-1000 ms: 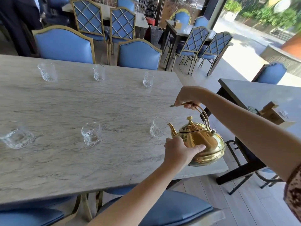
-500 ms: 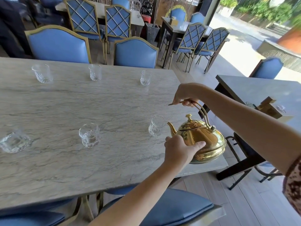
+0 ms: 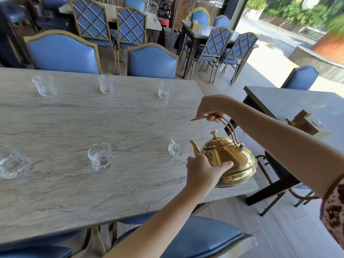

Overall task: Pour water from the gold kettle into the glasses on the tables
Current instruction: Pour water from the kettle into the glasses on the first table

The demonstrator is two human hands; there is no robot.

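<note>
The gold kettle (image 3: 230,159) is at the near right corner of the grey marble table (image 3: 74,123), its spout pointing left at a clear glass (image 3: 177,144) a little apart from it. My right hand (image 3: 210,108) grips the top of the kettle's arched handle. My left hand (image 3: 204,169) cups the kettle's front side. Two more glasses, a middle glass (image 3: 100,156) and a left glass (image 3: 13,165), stand in the near row. Three glasses (image 3: 106,84) line the far edge.
Blue padded chairs (image 3: 152,61) stand behind the table, and another chair seat (image 3: 195,237) is below my arms. A second grey table (image 3: 301,105) with a wooden holder (image 3: 303,121) is to the right. More tables and lattice-back chairs fill the background.
The kettle has dropped slightly toward the table corner, both hands staying on it. The view has shifted a little; the glasses have not moved.
</note>
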